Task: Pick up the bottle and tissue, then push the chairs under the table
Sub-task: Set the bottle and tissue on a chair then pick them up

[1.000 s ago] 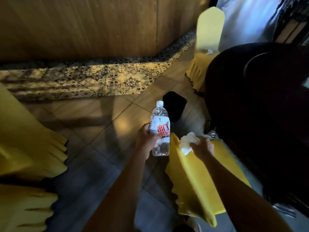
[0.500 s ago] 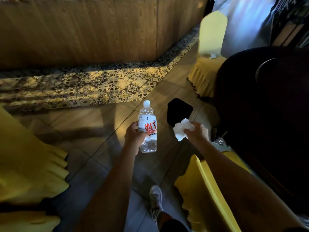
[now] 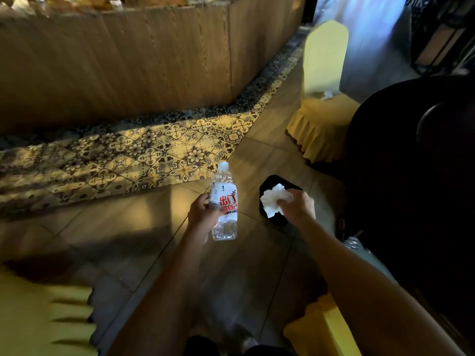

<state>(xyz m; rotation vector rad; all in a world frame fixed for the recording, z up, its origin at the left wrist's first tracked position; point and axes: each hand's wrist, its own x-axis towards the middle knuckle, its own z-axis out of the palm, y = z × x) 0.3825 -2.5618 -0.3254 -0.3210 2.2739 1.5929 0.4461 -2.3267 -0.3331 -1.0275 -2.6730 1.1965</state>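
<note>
As our left hand grips the bottle and our right hand clutches the tissue, pickup seems done. Next, we reckon, the upper-right chair needs a freed hand.

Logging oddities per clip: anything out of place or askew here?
A small white scrap lies on the seat of the far yellow chair, possibly leftover tissue. That chair is not yet pushed under the dark table. Nothing looks spilled.

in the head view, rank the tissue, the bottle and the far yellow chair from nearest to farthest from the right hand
1. tissue: gripped in the right hand itself.
2. bottle: just to its left, held upright by the left hand.
3. yellow chair: far ahead, beside the dark table.
</note>
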